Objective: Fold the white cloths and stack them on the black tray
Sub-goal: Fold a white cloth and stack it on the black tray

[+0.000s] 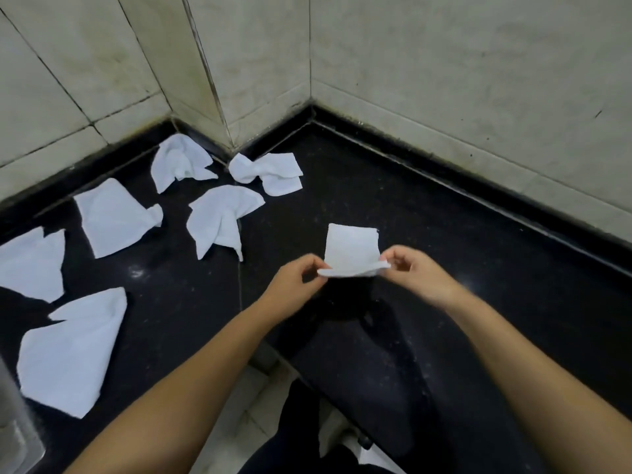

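Six loose cloths point(113, 217) lie scattered at the left of the black counter point(444, 234). Left hand point(297, 278) and right hand point(407, 265) each pinch an end of the half-folded cloth point(352, 249); a slack pinch could spring it open. The tray, perhaps that dark slab below, is unclear.

Head view: single wide-angle camera, looking forward and steeply down, close over the black desk point(444, 234), toward the tiled corner.
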A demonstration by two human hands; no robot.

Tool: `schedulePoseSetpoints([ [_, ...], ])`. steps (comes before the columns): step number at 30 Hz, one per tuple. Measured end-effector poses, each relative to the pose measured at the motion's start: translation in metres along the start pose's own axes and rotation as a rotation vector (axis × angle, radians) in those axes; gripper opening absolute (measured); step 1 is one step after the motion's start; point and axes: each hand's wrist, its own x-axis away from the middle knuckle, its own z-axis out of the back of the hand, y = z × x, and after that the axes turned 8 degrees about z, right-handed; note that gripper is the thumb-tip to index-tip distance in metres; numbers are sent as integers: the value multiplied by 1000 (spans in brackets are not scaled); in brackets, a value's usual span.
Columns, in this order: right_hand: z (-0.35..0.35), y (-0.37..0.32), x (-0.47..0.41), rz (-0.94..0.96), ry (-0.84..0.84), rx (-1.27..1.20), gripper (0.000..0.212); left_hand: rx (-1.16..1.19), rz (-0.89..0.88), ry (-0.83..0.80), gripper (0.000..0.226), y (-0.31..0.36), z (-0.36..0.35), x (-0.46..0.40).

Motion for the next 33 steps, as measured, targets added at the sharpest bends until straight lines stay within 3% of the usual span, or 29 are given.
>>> schedulePoseSetpoints([
  [3,-22,35,31,-138,-148,41,17,-121,111,-174,11,-30,-13,13],
  [6,-32,49,41,-213,-195,25,17,-130,158,-239,7,-37,-15,11],
  [9,-25,45,29,-245,-118,9,6,-101,169,-202,8,-28,-10,-8],
  [12,-12,42,6,-260,71,3,6,-110,162,-142,8,-14,-9,-40],
  [15,-4,44,-24,-305,226,31,10,-182,179,-70,6,-3,-13,-76],
  [19,-4,50,-58,-376,313,148,4,-315,258,-11,13,2,-19,-114],
  [25,-12,62,-75,-435,305,367,19,-460,282,12,10,-8,-30,-129],
  [30,-15,59,-68,-491,297,537,39,-532,267,160,32,-11,-32,-117],
  [33,-20,56,-61,-606,172,735,40,-682,319,101,46,-14,-39,-106],
])
